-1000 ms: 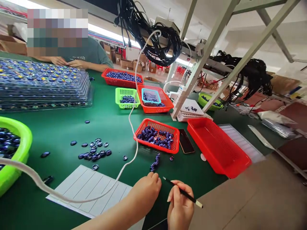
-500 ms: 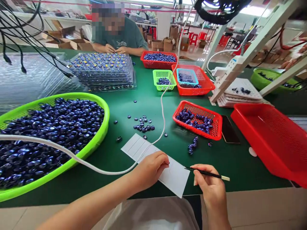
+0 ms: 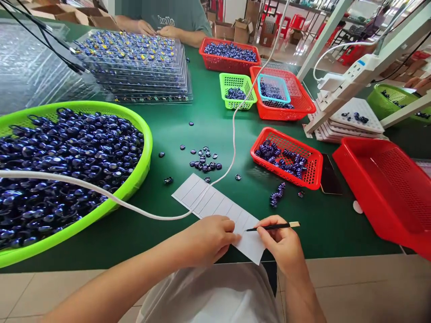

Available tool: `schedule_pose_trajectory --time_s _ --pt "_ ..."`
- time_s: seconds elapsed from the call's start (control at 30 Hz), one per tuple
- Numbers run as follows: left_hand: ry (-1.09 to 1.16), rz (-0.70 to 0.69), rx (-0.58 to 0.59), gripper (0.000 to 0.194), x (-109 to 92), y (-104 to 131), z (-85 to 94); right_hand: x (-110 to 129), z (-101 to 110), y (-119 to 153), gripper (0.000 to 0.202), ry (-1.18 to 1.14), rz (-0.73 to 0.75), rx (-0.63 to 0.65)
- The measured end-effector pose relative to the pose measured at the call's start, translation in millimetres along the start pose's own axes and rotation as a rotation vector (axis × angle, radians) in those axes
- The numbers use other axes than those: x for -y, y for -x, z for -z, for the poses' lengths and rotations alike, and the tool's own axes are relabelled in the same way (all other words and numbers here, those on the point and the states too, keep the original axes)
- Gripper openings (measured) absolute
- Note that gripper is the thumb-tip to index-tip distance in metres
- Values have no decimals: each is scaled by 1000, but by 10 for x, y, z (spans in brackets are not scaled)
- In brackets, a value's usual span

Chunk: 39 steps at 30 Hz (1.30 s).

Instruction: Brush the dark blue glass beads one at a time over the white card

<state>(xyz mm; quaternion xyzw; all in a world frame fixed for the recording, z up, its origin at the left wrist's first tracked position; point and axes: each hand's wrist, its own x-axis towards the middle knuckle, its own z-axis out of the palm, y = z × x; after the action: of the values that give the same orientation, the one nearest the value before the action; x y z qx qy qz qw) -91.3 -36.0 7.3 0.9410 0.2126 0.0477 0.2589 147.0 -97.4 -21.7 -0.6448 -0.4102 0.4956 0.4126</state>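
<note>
A white sheet (image 3: 215, 202) ruled into strips lies aslant on the green table. Over its lower part rests my left hand (image 3: 215, 237), fingers curled in and fingertips at the paper; whatever they may hold is hidden. My right hand (image 3: 283, 244) pinches a slim black pointed tool (image 3: 278, 226) with a pale end, perhaps tweezers. Its tip is over the sheet, close to my left fingertips. Beyond the sheet lie several loose dark blue shiny pieces (image 3: 205, 166). A short clump of similar beads (image 3: 277, 195) lies to the right.
A large green basket (image 3: 148, 148) heaped with blue pieces stands left. A white cable (image 3: 158, 217) crosses the table and sheet. Red baskets (image 3: 314, 177) and a red tray (image 3: 380, 215) are at right, stacked clear trays (image 3: 188, 92) at back. A co-worker (image 3: 182, 22) sits opposite.
My right hand has moved left, bringing the tool's tip from the sheet's right edge in over it, near my left fingers. My left fingertips now reach down to the paper. The view has tilted down.
</note>
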Motion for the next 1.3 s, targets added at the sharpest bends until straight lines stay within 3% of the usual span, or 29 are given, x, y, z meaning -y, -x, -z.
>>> schedule_pose_trajectory --time_s 0.27,0.4,0.6,0.7,0.83,0.97,1.13,1.3 --pt "-13 -29 -22 30 -8 -15 -6 3 37 -30 31 44 -6 56" --pt "3 -33 -25 31 3 -12 -11 48 1 12 25 50 76 8" --pt "22 -1 -26 34 -9 -18 9 123 -45 94 22 -178 75 -127" --pt "79 57 -72 32 -40 -14 -5 60 12 90 22 -233 146 -173" --pt "252 265 -194 24 -114 -77 -4 -45 116 75 22 -268 235 -244" --pt "513 467 -263 13 -173 -321 43 -62 157 70 21 -324 348 -348" --pt "960 512 -322 8 -143 -669 -52 -70 139 21 17 -415 395 -476" --pt "1174 496 -359 14 -90 -720 -220 -83 134 -21 16 -480 401 -501"
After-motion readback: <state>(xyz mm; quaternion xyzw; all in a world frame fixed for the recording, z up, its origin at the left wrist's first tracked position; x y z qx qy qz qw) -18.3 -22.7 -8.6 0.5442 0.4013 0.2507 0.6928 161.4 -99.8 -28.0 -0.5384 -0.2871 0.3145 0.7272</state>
